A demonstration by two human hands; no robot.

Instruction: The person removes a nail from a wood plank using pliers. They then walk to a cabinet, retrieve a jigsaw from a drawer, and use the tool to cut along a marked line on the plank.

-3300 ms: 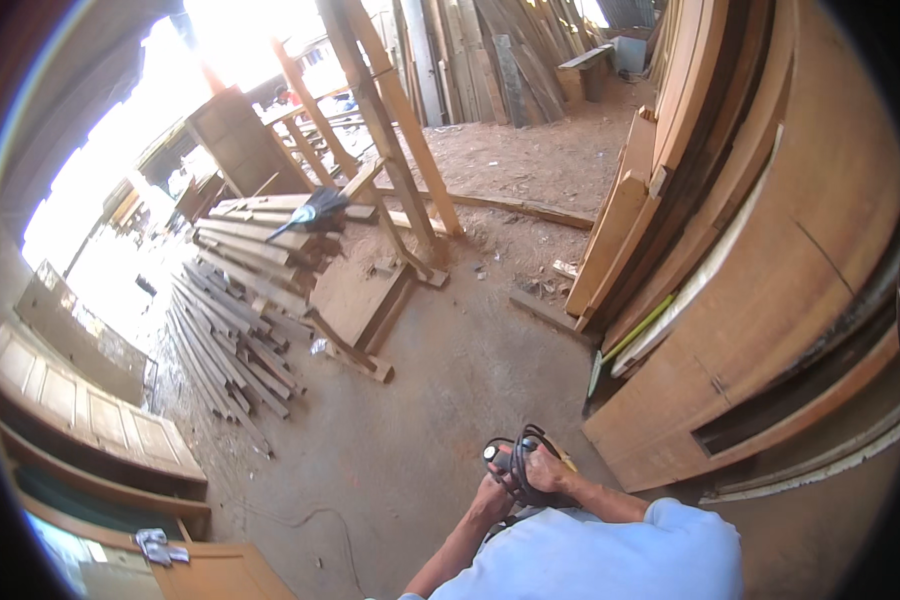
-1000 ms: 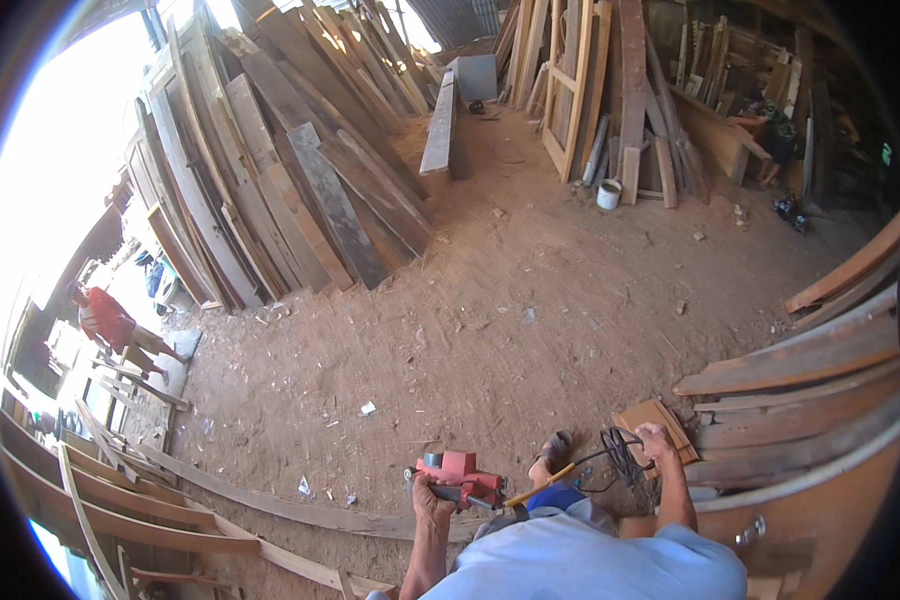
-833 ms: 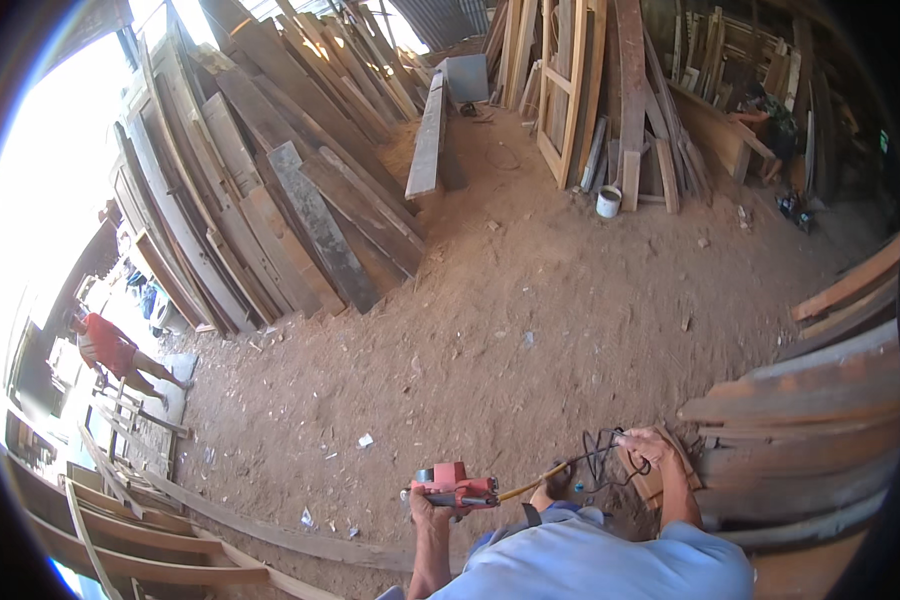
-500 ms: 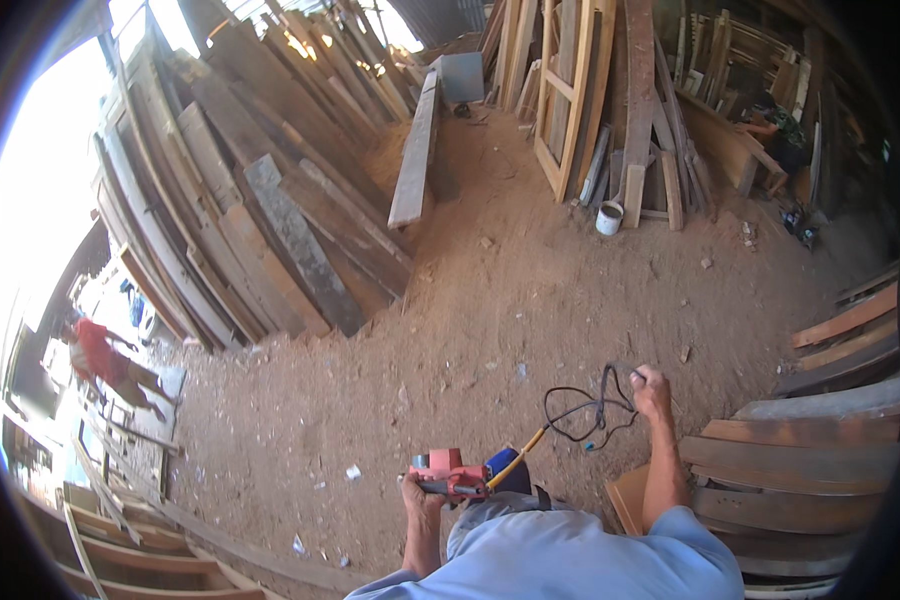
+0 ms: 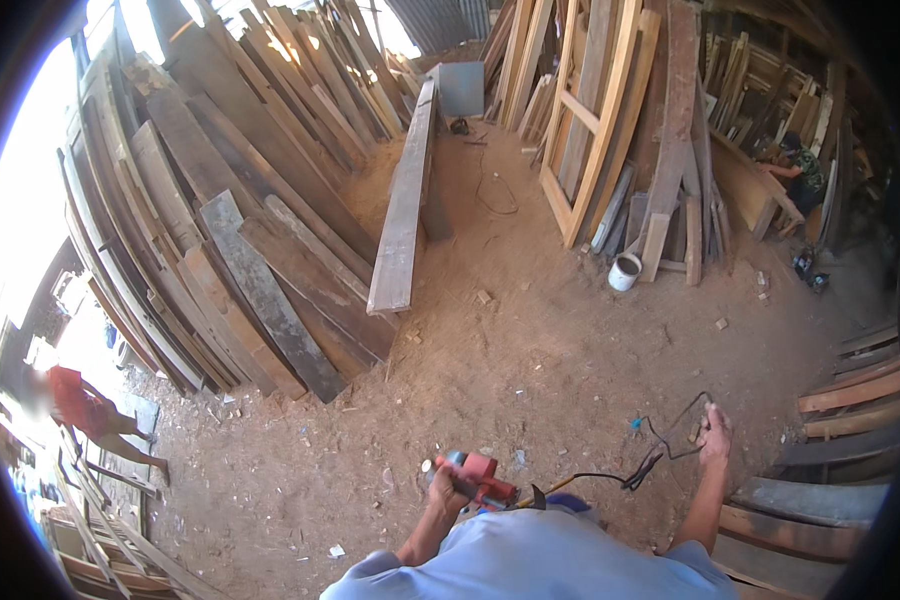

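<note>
My left hand (image 5: 445, 492) is closed around a red power tool (image 5: 488, 480), which looks like an electric planer, held in front of my body. Its cord (image 5: 638, 474), partly yellow and mostly black, runs off to the right in loose loops. At the end of my outstretched right arm, my right hand (image 5: 714, 437) grips the black cord with bent fingers. A small teal piece (image 5: 636, 424) shows on the cord between the two hands. My shirt hides part of the tool's lower side.
A long plank bench (image 5: 406, 210) stands ahead. Many boards (image 5: 270, 280) lean at the left; a wooden frame (image 5: 597, 125) and a white bucket (image 5: 625, 272) stand right of centre. Stacked boards (image 5: 820, 490) lie right. A person in red (image 5: 75, 400) is at far left, another (image 5: 800, 175) at far right.
The bench and bucket now appear nearer. My right hand has moved further right and lower in the picture, drawing the cord outward. The planer stays in my left hand, now tilted differently.
</note>
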